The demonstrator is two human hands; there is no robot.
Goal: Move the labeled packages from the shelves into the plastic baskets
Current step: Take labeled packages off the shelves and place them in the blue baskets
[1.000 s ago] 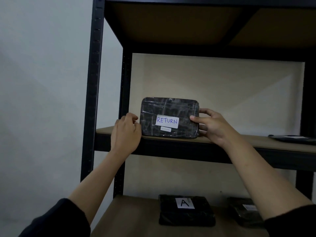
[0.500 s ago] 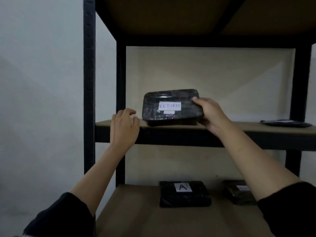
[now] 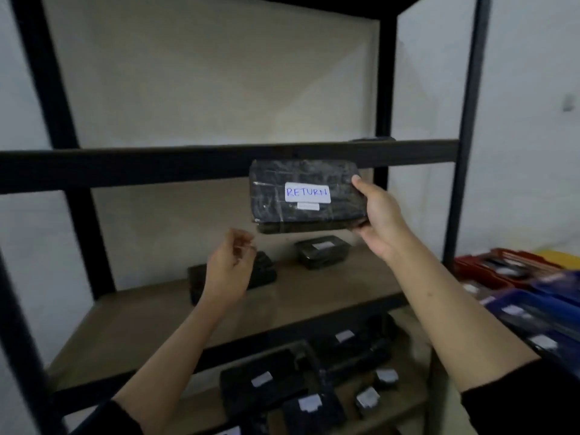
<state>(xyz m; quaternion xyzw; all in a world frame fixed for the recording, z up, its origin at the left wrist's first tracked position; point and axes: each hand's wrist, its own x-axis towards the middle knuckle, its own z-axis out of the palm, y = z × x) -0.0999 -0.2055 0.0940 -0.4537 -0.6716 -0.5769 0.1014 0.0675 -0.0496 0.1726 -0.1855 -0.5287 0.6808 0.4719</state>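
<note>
We hold the black plastic-wrapped package with the white "RETURN" label [image 3: 306, 196] in the air, in front of the dark front beam of the upper shelf [image 3: 188, 164], so it is off the shelf and not resting on anything. Our right hand [image 3: 378, 219] is clamped on its right end, thumb on the front face and fingers behind. Our left hand [image 3: 229, 271] is free below and to the left, loosely curled and blurred, and it touches nothing.

We judge that the step in hand is the carry: the package is picked and must now go to a basket. At the right edge we see a red plastic basket [image 3: 499, 271] and a blue plastic basket [image 3: 539, 312], both blurred, with labelled things inside. We cannot read which one is for returns.

The next move calls for a turn to the right and downward with the package. The one-hand grip on the end seems weak, so the left hand may support the bottom. Other dark wrapped packages on the wooden middle shelf [image 3: 323, 252] and on the lower shelf [image 3: 263, 381] wait for later.
</note>
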